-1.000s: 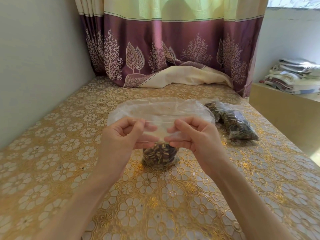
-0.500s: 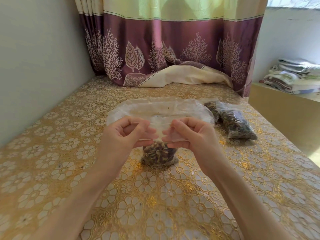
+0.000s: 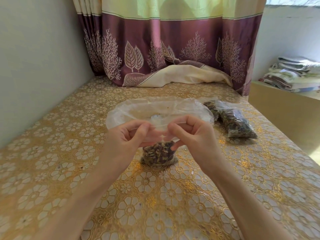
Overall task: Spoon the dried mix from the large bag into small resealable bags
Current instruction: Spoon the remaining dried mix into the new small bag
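Both hands, left hand (image 3: 128, 135) and right hand (image 3: 192, 134), pinch the top strip of a small bag (image 3: 158, 154) hanging below the fingers onto the surface (image 3: 69, 170); it looks light, floppy and slippery, best held at that stiffer strip.

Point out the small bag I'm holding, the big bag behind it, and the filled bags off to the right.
small bag (image 3: 158, 155): head view, its mix-filled bottom.
large bag (image 3: 138, 110): head view, its clear rim.
filled bags (image 3: 238, 124): head view, nearer bag's middle.

Clear glossy plastic small bag (image 3: 158, 154), crinkled plastic large bag (image 3: 138, 110), shiny embossed tablecloth (image 3: 52, 153), satiny cloth curtain (image 3: 173, 40).
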### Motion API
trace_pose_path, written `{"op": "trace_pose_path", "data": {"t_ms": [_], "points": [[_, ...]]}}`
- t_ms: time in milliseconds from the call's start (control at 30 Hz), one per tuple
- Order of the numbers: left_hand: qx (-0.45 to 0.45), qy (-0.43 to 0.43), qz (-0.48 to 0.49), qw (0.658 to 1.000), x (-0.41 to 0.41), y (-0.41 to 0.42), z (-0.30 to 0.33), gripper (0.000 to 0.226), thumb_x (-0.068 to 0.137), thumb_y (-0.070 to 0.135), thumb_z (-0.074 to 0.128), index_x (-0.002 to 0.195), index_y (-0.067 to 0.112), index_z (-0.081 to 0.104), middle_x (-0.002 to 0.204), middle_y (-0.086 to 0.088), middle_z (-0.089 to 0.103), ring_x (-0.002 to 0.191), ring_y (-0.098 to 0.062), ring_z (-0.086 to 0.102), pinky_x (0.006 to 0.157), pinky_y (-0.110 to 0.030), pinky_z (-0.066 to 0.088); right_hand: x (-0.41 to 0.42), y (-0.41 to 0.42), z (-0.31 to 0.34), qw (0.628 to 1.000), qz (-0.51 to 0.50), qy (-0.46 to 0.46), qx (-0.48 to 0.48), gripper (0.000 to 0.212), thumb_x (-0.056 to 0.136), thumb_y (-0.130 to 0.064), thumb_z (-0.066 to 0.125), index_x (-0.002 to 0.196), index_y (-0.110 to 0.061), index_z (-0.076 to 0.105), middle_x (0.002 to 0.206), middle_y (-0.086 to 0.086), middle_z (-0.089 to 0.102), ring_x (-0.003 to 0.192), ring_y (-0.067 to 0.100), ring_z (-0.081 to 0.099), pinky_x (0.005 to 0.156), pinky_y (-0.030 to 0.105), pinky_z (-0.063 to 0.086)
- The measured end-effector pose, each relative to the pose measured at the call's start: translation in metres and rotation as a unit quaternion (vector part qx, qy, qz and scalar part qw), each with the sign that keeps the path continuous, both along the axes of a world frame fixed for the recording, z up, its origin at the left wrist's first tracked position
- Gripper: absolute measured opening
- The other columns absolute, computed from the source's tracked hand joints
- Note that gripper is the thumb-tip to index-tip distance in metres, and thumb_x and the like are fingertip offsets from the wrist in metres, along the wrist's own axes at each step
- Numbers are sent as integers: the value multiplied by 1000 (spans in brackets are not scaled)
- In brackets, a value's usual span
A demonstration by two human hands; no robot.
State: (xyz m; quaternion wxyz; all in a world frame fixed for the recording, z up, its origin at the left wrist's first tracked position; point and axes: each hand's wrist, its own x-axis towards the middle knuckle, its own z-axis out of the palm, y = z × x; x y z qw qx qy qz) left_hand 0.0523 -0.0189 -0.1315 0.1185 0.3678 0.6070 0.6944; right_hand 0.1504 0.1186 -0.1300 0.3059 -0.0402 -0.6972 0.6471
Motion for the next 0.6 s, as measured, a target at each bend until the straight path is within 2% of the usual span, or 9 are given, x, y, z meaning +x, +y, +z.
{"op": "trace_pose_path", "data": {"t_ms": [133,233,333,400,500,567,600], "points": [[-1,15,9,1000,1,0,1,19,80,24,60,91,12,70,80,-4,74,75,-21,72,66,-23,57,0,1,0,1000,-1,2,6,3,88,-7,63,86,-9,65,73,2,73,68,14,70,49,21,52],[-16,36,30,999,1,-1,0,17,76,30,63,87,19,70,79,-1,74,74,-20,72,71,-31,58,0,1,1,1000,6,-4,22,7,89,-5,62,84,-10,65,74,1,72,68,13,69,48,21,50],[-31,59,37,997,3,-1,1,17,80,30,61,88,18,70,79,1,75,74,-18,72,74,-35,58,1,0,2,999,3,-5,39,9,89,-5,61,83,-10,66,71,-1,71,66,11,68,47,19,48],[-32,74,38,996,4,-1,1,13,84,25,60,89,16,69,78,3,74,73,-15,72,72,-28,57,1,-1,2,999,-3,-3,44,10,89,-5,61,82,-11,66,70,-2,71,65,10,68,46,18,46],[-20,107,45,993,7,1,1,13,89,10,58,85,16,68,67,14,71,51,5,62,49,-3,44,1,-2,2,998,-11,-2,54,10,89,-6,61,84,-12,66,72,0,71,66,12,68,46,19,47],[-31,129,55,990,9,1,2,17,89,5,57,84,18,68,59,20,67,42,11,54,44,2,34,1,-2,2,998,-13,-7,66,11,88,-6,62,83,-15,67,74,2,72,66,22,67,46,20,47],[-36,131,53,989,9,0,2,16,88,7,58,85,18,68,61,20,68,46,10,57,46,2,36,1,-2,2,997,-13,-11,71,12,88,-7,63,82,-16,68,74,2,72,66,28,66,47,20,47]]}}
